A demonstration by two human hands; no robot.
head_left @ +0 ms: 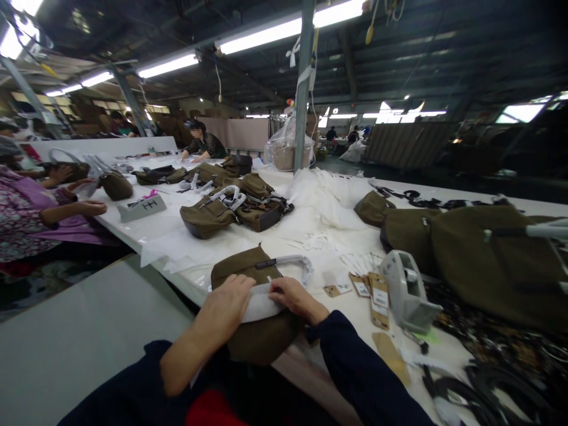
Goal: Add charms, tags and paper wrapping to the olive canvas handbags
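Note:
An olive canvas handbag (257,337) lies on the white worktable (319,266) right in front of me, with its curved handle (288,263) sleeved in clear plastic and pointing away. A white paper sheet (261,305) lies across the bag's middle. My left hand (224,302) grips the sheet's left part, pressing it against the bag. My right hand (295,299) holds the sheet's right end, fingers curled over it. Both dark blue sleeves reach in from the bottom of the view.
A grey tape dispenser (406,290) and brown card hang tags (377,299) sit to my right, beside large olive bags (470,254) and black straps (483,384). More bags (235,213) and white paper (319,207) lie ahead. A steel post (304,89) rises beyond, and co-workers (39,213) sit along the table's left side.

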